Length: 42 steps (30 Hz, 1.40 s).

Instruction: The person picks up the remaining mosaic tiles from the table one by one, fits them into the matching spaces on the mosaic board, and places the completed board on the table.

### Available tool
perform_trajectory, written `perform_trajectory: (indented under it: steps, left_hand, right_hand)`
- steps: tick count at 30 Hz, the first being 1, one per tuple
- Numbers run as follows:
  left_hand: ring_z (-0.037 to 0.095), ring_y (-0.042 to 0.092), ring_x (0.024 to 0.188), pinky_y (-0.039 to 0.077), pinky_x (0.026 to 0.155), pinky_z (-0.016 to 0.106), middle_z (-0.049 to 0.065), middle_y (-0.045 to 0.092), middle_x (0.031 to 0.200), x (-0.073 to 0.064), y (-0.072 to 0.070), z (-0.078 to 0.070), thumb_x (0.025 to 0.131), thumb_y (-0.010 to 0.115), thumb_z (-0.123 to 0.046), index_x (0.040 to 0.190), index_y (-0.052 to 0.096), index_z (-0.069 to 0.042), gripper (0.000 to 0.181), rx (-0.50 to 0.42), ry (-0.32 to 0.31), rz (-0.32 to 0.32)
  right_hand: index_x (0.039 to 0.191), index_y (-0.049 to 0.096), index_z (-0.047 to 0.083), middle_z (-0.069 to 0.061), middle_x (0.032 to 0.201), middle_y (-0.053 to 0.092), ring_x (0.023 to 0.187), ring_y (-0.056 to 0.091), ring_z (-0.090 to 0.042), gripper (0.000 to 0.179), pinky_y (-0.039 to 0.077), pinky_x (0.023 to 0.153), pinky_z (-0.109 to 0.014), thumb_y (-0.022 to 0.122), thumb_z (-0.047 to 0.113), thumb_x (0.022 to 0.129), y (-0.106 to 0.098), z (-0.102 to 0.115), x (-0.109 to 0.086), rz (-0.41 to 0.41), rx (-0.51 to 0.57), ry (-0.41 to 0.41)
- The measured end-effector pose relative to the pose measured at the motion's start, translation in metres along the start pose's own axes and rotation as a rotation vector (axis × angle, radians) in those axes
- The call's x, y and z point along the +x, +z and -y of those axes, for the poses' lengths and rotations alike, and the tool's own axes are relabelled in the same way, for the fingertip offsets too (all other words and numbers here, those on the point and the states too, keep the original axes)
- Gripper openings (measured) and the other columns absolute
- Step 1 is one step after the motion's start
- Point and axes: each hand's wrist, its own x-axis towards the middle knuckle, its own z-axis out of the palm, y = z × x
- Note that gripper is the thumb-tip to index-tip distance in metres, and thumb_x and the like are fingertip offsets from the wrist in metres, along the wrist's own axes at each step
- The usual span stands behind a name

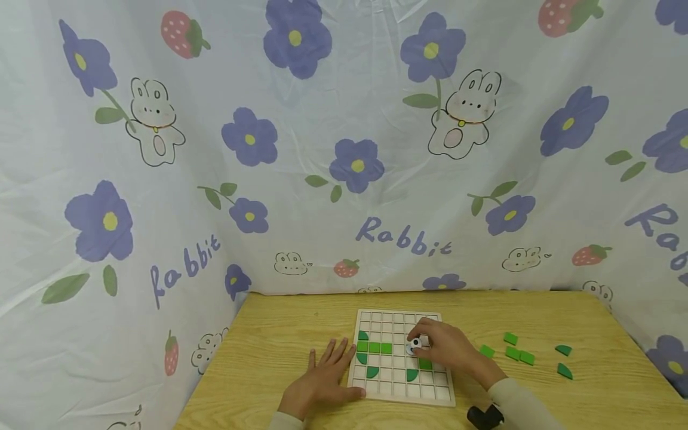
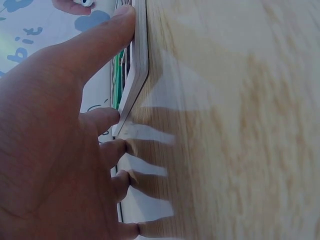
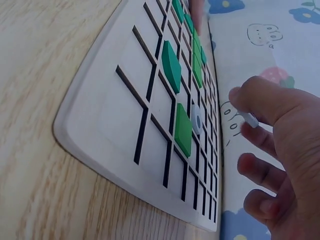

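Observation:
A pale wooden grid board (image 1: 398,388) lies on the table with green pieces set in several of its squares. My left hand (image 1: 322,382) is spread flat beside it, fingers straight, thumb and fingertips touching the board's left edge. Above the right half of the board, my right hand (image 1: 446,346) pinches a small white piece (image 3: 248,119) between thumb and index finger; its other fingers are bent loosely. A white piece with a dark centre (image 3: 196,120) sits on the board beside a green square (image 3: 183,131). A dark green quarter-round piece (image 3: 171,67) lies on the board nearby.
Loose green squares (image 1: 513,353) lie on the table right of the board, with two dark green quarter-rounds (image 1: 564,371) farther right. A black object (image 1: 485,417) is by the right forearm. A patterned cloth (image 1: 322,239) hangs behind the wooden table (image 1: 258,352).

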Motion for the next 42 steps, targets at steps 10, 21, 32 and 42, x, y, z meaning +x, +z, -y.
perform_trajectory:
  steps: [10, 21, 32, 42]
  left_hand:
    - [0.04, 0.006, 0.168, 0.0, 0.126, 0.078, 0.007, 0.013, 0.181, 0.001, 0.002, 0.001, 0.093, 0.069, -0.069, 0.172, 0.025, -0.022, 0.102, -0.009, -0.011, 0.002]
    - [0.042, 0.007, 0.167, 0.002, 0.125, 0.08, 0.009, 0.014, 0.181, 0.001, 0.002, -0.001, 0.094, 0.069, -0.068, 0.171, 0.027, -0.018, 0.102, 0.002, 0.002, -0.006]
    - [0.043, 0.009, 0.167, 0.004, 0.124, 0.081, 0.01, 0.017, 0.18, 0.004, 0.001, 0.001, 0.093, 0.071, -0.066, 0.17, 0.03, -0.018, 0.1, 0.01, 0.012, -0.007]
    - [0.044, 0.009, 0.166, 0.003, 0.124, 0.082, 0.012, 0.016, 0.18, 0.004, 0.0, 0.0, 0.093, 0.072, -0.064, 0.17, 0.03, -0.016, 0.1, -0.005, 0.013, 0.0]
  right_hand:
    - [0.113, 0.076, 0.02, 0.008, 0.112, 0.072, 0.069, 0.051, 0.004, 0.019, 0.045, 0.06, -0.021, 0.082, 0.024, 0.096, 0.011, 0.006, 0.008, -0.064, -0.063, -0.06]
    - [0.1, 0.078, 0.026, 0.01, 0.106, 0.079, 0.088, 0.073, -0.008, 0.008, 0.056, 0.069, -0.028, 0.083, 0.022, 0.094, 0.027, 0.012, 0.017, -0.09, -0.139, -0.059]
    - [0.101, 0.08, 0.025, 0.011, 0.102, 0.079, 0.085, 0.072, -0.003, 0.006, 0.057, 0.069, -0.027, 0.081, 0.022, 0.096, 0.036, 0.012, 0.017, -0.053, -0.136, -0.074]
    - [0.095, 0.082, 0.022, 0.01, 0.102, 0.068, 0.07, 0.058, 0.004, 0.003, 0.047, 0.057, -0.018, 0.081, 0.025, 0.097, 0.038, 0.012, 0.018, -0.065, -0.175, -0.127]
